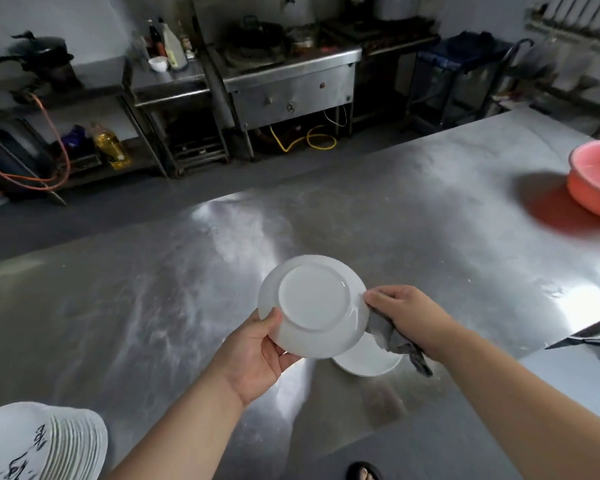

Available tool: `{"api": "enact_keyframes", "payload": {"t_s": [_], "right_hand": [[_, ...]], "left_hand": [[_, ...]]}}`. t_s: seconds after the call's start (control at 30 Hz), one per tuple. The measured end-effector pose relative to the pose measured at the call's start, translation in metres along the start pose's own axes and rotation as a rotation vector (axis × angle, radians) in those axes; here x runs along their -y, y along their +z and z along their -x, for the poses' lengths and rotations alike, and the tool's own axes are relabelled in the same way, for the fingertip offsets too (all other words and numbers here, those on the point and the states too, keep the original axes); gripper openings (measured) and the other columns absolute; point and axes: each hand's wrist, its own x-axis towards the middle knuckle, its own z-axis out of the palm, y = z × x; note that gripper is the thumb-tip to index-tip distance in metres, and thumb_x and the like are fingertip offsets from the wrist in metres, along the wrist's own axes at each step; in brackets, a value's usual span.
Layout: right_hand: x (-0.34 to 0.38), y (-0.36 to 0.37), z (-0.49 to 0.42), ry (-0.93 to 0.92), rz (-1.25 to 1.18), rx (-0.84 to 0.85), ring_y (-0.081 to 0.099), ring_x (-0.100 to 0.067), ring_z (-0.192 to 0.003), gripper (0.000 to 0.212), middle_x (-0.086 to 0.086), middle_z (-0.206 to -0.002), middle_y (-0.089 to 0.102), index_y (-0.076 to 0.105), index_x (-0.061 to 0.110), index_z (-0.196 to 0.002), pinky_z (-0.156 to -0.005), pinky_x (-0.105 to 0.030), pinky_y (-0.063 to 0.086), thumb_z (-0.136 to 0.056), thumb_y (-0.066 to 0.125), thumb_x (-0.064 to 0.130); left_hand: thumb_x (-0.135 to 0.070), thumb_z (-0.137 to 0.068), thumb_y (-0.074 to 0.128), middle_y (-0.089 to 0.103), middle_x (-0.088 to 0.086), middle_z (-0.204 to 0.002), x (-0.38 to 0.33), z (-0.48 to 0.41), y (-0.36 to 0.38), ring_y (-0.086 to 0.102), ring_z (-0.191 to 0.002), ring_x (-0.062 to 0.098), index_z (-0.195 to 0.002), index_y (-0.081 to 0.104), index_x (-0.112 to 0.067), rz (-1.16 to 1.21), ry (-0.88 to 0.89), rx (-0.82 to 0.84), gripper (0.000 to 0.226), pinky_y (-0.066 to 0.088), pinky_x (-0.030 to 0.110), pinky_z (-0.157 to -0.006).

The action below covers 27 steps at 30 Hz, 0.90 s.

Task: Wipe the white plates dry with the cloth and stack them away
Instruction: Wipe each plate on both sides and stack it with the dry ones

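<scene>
The left hand (257,355) is gripping the round white ceramic plate (314,304) by its rim, underside up above the steel desk (430,216) — exposing it for wiping — while the right hand (404,311) is pinching the grey cloth (394,337) against its edge.

The round white ceramic plate (314,303) is held above the middle of the flat steel counter (153,306). The left grip (257,355) holds its near-left rim; the right grip (406,310), with the grey fabric cloth (395,341) bunched in it, meets its right rim. A second round white plate (368,362) lies on the counter beneath, offset right. The stack of white plates (66,441) stands near-left; the pink plastic basin (596,181) far right.
</scene>
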Motion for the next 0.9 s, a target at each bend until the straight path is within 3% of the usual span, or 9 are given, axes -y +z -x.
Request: {"api": "enact_keyframes", "payload": {"t_s": [0.1, 0.2, 0.3, 0.4, 0.47, 0.53, 0.7, 0.8, 0.9], "right_hand": [[-0.027, -0.022, -0.009, 0.126, -0.140, 0.045, 0.043, -0.019, -0.041, 0.033, -0.015, -0.063, 0.060, 0.067, -0.007, -0.097, -0.042, -0.019, 0.034, -0.107, 0.057, 0.023], [-0.048, -0.039, -0.016, 0.186, -0.210, 0.041, 0.048, -0.019, -0.041, 0.024, -0.017, -0.066, 0.062, 0.065, -0.001, -0.096, -0.043, -0.020, 0.039, -0.107, 0.056, 0.018], [-0.064, -0.057, -0.023, 0.203, -0.246, 0.086, 0.060, -0.023, -0.050, 0.021, -0.022, -0.074, 0.068, 0.063, -0.002, -0.098, -0.050, -0.026, 0.046, -0.107, 0.057, 0.017], [-0.073, -0.076, -0.035, 0.130, -0.095, 0.078, 0.072, -0.022, -0.069, 0.016, -0.013, -0.082, 0.076, 0.070, 0.008, -0.102, -0.064, -0.032, 0.054, -0.105, 0.062, 0.022], [-0.074, -0.088, -0.041, 0.042, 0.190, 0.013, 0.068, -0.006, -0.066, 0.010, 0.004, -0.079, 0.076, 0.073, 0.024, -0.100, -0.063, -0.023, 0.054, -0.103, 0.065, 0.028], [-0.074, -0.095, -0.047, 0.008, 0.234, 0.005, 0.066, -0.006, -0.066, 0.007, 0.001, -0.080, 0.076, 0.073, 0.023, -0.104, -0.063, -0.024, 0.058, -0.103, 0.066, 0.025], [-0.087, -0.099, -0.061, 0.082, -0.147, 0.098, 0.057, -0.025, -0.059, 0.020, -0.012, -0.077, 0.064, 0.077, 0.021, -0.112, -0.048, -0.026, 0.042, -0.105, 0.059, 0.014], [-0.103, -0.095, -0.070, 0.097, -0.052, 0.058, 0.053, -0.023, -0.062, 0.019, -0.010, -0.081, 0.061, 0.075, 0.036, -0.108, -0.052, -0.029, 0.042, -0.096, 0.069, 0.023], [-0.111, -0.086, -0.074, 0.123, 0.186, -0.026, 0.065, -0.011, -0.071, 0.037, 0.002, -0.093, 0.070, 0.061, 0.036, -0.121, -0.056, -0.021, 0.048, -0.090, 0.073, 0.019]], "left_hand": [[-0.022, -0.102, 0.058, 0.078, 0.007, -0.114, 0.012, -0.019, 0.008, 0.077, -0.091, 0.024, -0.129, 0.065, -0.018, -0.232, -0.069, -0.008, 0.028, 0.063, 0.041, -0.071], [-0.039, -0.108, 0.053, 0.071, -0.003, -0.089, 0.024, -0.039, 0.013, 0.064, -0.076, 0.015, -0.122, 0.065, -0.015, -0.796, -0.065, -0.123, 0.031, 0.054, 0.036, -0.082], [-0.053, -0.106, 0.049, 0.052, -0.010, -0.078, 0.031, -0.056, 0.016, 0.043, -0.063, 0.009, -0.093, 0.061, -0.027, -1.213, 0.008, -0.150, 0.031, 0.044, 0.028, -0.065], [-0.073, -0.100, 0.039, 0.041, -0.006, -0.067, 0.033, -0.073, 0.022, 0.027, -0.055, 0.014, -0.095, 0.056, -0.020, -0.961, -0.078, -0.135, 0.056, 0.021, 0.029, -0.052], [-0.083, -0.095, 0.020, 0.042, 0.001, -0.067, 0.036, -0.086, 0.023, 0.029, -0.056, 0.015, -0.101, 0.058, -0.014, -0.704, -0.143, -0.118, 0.080, 0.020, 0.029, -0.054], [-0.084, -0.094, 0.015, 0.050, 0.007, -0.070, 0.039, -0.096, 0.023, 0.038, -0.056, 0.017, -0.105, 0.062, -0.007, -0.576, -0.139, -0.111, 0.090, 0.026, 0.030, -0.053], [-0.009, -0.103, 0.059, 0.071, 0.015, -0.096, 0.051, -0.116, 0.019, 0.066, -0.070, 0.022, -0.100, 0.062, -0.013, -0.619, -0.078, -0.181, 0.006, 0.051, 0.028, -0.055], [0.001, -0.099, 0.059, 0.071, 0.010, -0.115, 0.066, -0.126, 0.015, 0.072, -0.095, 0.025, -0.118, 0.058, -0.028, -0.846, 0.001, -0.240, 0.034, 0.059, 0.038, -0.077], [-0.008, -0.096, 0.065, 0.071, 0.001, -0.110, 0.080, -0.138, 0.017, 0.071, -0.097, 0.019, -0.121, 0.059, -0.025, -0.995, 0.084, -0.345, 0.031, 0.060, 0.040, -0.087]]}}
